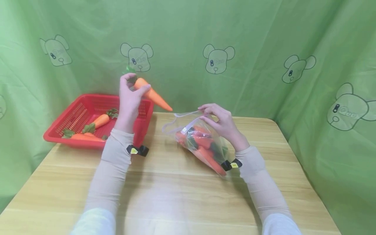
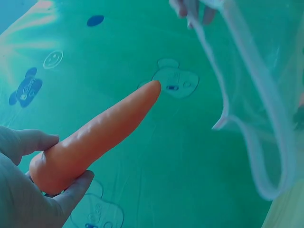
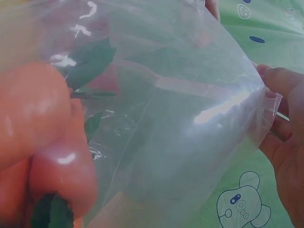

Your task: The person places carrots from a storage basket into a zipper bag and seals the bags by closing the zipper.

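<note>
My left hand (image 1: 130,98) pinches an orange carrot (image 1: 152,95) near its thick, leafy end, above the right side of the red basket. The carrot's tip slants down toward a clear zip bag (image 1: 214,147). In the left wrist view the thumb and fingers grip the carrot (image 2: 97,135), and the bag's pale mouth (image 2: 259,90) gapes beside the tip. My right hand (image 1: 218,120) pinches the upper edge of the bag. Several carrots (image 3: 61,166) with green leaves show through the plastic, which rests on the table.
A red slotted basket (image 1: 50,136) at the left of the wooden table (image 1: 164,195) holds a few more carrots (image 1: 101,120). Green curtains (image 1: 182,29) with printed bear heads hang behind the table and along its sides.
</note>
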A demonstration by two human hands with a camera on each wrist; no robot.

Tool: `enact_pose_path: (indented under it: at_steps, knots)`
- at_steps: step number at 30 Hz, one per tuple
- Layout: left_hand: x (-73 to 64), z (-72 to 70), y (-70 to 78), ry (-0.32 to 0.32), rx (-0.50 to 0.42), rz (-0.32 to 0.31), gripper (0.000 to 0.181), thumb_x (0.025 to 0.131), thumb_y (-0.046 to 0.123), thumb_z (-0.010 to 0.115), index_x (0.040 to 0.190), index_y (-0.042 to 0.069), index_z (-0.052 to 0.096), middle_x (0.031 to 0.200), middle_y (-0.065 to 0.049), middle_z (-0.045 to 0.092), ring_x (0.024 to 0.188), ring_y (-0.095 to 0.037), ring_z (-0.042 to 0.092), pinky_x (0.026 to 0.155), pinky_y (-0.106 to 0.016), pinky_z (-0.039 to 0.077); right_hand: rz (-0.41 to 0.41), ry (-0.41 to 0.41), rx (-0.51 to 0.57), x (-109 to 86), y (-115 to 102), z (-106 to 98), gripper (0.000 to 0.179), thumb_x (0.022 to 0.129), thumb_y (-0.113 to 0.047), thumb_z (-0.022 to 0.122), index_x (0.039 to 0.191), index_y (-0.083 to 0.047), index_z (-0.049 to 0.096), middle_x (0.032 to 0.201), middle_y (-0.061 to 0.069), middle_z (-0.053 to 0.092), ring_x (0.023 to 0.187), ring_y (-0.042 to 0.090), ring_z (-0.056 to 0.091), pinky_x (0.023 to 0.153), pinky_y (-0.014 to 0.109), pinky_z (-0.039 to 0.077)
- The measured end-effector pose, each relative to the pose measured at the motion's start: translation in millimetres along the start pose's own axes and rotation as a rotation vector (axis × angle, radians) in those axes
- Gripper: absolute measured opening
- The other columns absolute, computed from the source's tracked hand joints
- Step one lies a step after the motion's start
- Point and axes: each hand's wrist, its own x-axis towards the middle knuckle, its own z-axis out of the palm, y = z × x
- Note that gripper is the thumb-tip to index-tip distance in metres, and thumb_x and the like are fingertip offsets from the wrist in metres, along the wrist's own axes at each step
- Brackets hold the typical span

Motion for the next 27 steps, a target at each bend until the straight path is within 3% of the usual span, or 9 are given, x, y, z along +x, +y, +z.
enact_pose_path:
  at_steps: [18,22,27]
  knots:
    - [-26.3,28.1,-45.6,-0.089,0.044,-0.021,0.057,0.076,-0.010,0.073,0.120,0.008,0.041,0.109,0.000,0.045,0.097,-0.013,0.051,0.081,-0.022,0.049,0.007,-0.006,0.009,0.2,0,2,0.018,0.076,0.012,0.073,0.087,0.002,0.064,0.105,0.019,0.070,0.098,0.030,0.067,0.091,0.017,0.053]
    - [-27.9,31.1,-50.5,-0.146,0.132,-0.037,0.056,0.076,-0.008,0.074,0.120,0.004,0.042,0.108,0.000,0.046,0.095,-0.013,0.052,0.078,-0.020,0.049,0.004,-0.005,0.009,0.3,0,2,0.018,0.076,0.013,0.073,0.088,0.003,0.063,0.105,0.019,0.070,0.098,0.031,0.067,0.091,0.017,0.052]
    - [-31.9,31.4,-52.7,-0.263,0.280,-0.094,0.048,0.081,0.001,0.074,0.121,0.000,0.046,0.106,-0.005,0.052,0.093,-0.015,0.053,0.077,-0.022,0.052,0.008,-0.003,0.008,0.2,0,3,0.018,0.076,0.012,0.073,0.088,0.002,0.064,0.105,0.019,0.070,0.098,0.030,0.067,0.091,0.017,0.053]
